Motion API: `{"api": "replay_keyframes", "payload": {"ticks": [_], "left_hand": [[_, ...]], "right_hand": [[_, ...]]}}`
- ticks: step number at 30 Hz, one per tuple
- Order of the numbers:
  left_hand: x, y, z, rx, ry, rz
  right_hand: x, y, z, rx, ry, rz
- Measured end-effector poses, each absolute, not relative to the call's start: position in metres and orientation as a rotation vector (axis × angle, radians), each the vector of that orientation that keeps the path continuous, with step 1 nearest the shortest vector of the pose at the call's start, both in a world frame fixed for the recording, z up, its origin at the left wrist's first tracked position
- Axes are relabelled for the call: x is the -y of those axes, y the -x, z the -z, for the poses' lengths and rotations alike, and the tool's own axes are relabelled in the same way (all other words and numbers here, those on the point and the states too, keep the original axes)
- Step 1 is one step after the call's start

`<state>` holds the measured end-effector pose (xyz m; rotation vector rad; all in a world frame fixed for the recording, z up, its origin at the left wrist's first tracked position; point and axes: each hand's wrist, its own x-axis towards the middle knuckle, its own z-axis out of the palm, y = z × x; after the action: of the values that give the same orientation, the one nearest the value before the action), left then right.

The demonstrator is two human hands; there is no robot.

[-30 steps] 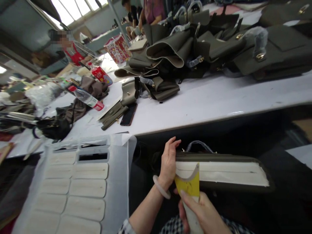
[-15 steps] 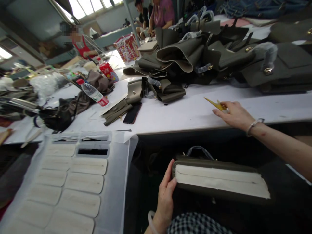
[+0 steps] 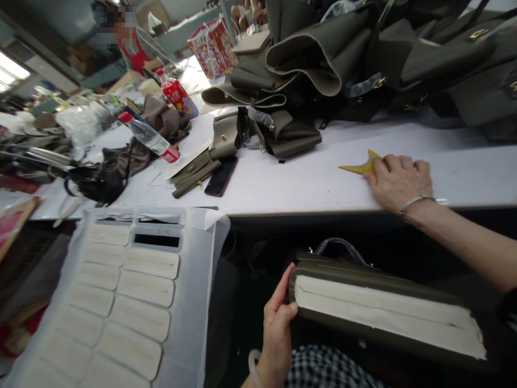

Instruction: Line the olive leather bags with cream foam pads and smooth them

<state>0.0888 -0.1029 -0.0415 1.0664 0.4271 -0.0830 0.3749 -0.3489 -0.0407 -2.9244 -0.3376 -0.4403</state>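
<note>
My left hand (image 3: 278,326) grips the near left end of a dark olive handbag (image 3: 343,264), thumb on its edge and fingers behind. The bag lies tipped over my lap, its long off-white bottom panel (image 3: 379,310) facing me. A clear-wrapped handle (image 3: 339,245) shows on its far side. On the white tabletop, my right hand (image 3: 399,180) is palm down with fingers curled over a small yellow pointed tool (image 3: 357,166). Two yellow points stick out to the left; the rest is hidden under the fingers.
Left of the bag, a translucent sheet (image 3: 194,302) bears rows of off-white rounded panels (image 3: 135,315). On the table (image 3: 258,188) are a phone (image 3: 221,177), a water bottle (image 3: 149,137), a red drink bottle (image 3: 179,97) and piled olive bag pieces (image 3: 311,59). A person in red (image 3: 135,51) sits beyond.
My right hand has come down and nearer the table's front edge, turning palm down over the yellow tool. The bag's right end has swung lower and nearer; my left hand keeps its hold.
</note>
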Motion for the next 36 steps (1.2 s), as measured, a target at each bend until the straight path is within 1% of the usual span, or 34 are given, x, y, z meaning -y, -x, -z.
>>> {"api": "replay_keyframes", "payload": {"ticks": [4,7,9,11,15,20,22,25,28,36], "left_hand": [[0.102,-0.091,0.04,-0.412,-1.112,0.064],[0.097,-0.089,0.038,-0.394,-1.056,0.1],[0.094,-0.089,0.038,-0.386,-1.01,0.116],[0.092,-0.09,0.04,-0.377,-1.033,0.11],[0.094,-0.094,0.047,-0.289,-1.281,0.055],[0.102,-0.097,0.053,-0.137,-1.533,-0.129],[0.101,-0.096,0.051,-0.141,-1.56,-0.104],[0.093,-0.097,0.047,-0.247,-1.531,0.036],[0.085,-0.104,0.047,-0.333,-1.501,0.103],[0.092,-0.112,0.062,-0.462,-1.386,0.09]], "right_hand": [[0.346,-0.376,0.035,0.48,2.868,0.494],[0.349,-0.363,0.025,0.324,2.834,0.408],[0.357,-0.34,0.019,0.166,2.719,0.335],[0.368,-0.306,0.015,-0.001,2.54,0.26],[0.383,-0.225,0.013,-0.37,2.055,0.09],[0.37,-0.152,0.012,-0.784,1.484,-0.076],[0.362,-0.136,0.013,-0.838,1.322,-0.115],[0.356,-0.123,0.015,-0.756,1.131,-0.096],[0.358,-0.122,0.017,-0.659,1.068,-0.039],[0.36,-0.118,0.044,-0.605,1.199,0.088]]}}
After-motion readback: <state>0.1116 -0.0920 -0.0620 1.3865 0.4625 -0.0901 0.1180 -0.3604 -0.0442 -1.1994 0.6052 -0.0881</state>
